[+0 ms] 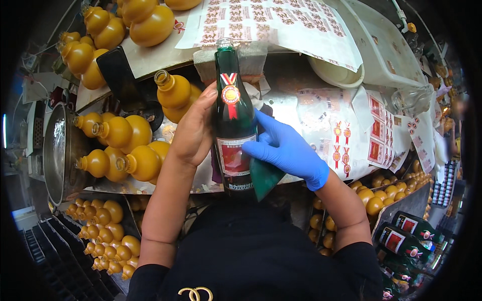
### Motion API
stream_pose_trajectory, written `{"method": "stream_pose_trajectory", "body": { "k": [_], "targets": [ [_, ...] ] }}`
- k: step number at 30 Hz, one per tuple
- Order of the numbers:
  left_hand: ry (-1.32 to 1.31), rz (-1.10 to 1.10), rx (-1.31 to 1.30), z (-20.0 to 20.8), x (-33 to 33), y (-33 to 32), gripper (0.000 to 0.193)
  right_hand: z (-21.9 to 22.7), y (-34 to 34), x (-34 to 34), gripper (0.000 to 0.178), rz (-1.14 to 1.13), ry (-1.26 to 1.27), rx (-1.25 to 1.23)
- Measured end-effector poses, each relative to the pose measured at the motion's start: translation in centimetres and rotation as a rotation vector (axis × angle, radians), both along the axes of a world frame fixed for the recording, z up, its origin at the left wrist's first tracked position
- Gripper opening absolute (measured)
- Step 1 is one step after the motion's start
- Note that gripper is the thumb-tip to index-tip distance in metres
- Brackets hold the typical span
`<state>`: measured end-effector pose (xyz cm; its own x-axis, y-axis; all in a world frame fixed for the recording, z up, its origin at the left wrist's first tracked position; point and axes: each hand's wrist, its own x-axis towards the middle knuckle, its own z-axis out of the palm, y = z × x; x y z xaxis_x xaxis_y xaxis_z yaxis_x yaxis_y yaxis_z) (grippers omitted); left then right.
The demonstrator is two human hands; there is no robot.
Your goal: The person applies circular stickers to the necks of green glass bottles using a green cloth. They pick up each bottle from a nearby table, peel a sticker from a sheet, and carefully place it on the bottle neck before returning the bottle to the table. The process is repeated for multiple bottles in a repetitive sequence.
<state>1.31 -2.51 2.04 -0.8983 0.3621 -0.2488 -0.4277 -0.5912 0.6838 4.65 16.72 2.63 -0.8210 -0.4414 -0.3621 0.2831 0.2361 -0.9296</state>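
A dark green glass bottle (234, 120) stands between my hands, its open neck pointing away from me. It bears a medal-shaped sticker with a red and white ribbon (230, 94) and a red and white label (235, 156) lower down. My bare left hand (195, 125) is closed around the bottle's left side, thumb along the shoulder. In a blue glove, my right hand (283, 145) lies against the bottle's right side, with its thumb on the label's edge. From under that hand sticks out a flat, pointed green piece (266, 179), which it grips; its kind I cannot make out.
Yellow gourd-shaped bottles (125, 133) crowd the left side. A phone on a stand (120, 78) and a metal pan (59, 150) are there too. Sticker sheets (346, 133) lie at right, beside a white tub (337, 75). More labelled green bottles (401, 241) sit lower right.
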Motion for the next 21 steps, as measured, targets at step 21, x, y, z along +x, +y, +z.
{"method": "stream_pose_trajectory", "body": {
  "k": [21],
  "targets": [
    [0.081, -0.052, -0.067, 0.9, 0.5, -1.0, 0.065, 0.6, -0.4, 1.1, 0.083, -0.012, 0.042, 0.009]
  ]
}}
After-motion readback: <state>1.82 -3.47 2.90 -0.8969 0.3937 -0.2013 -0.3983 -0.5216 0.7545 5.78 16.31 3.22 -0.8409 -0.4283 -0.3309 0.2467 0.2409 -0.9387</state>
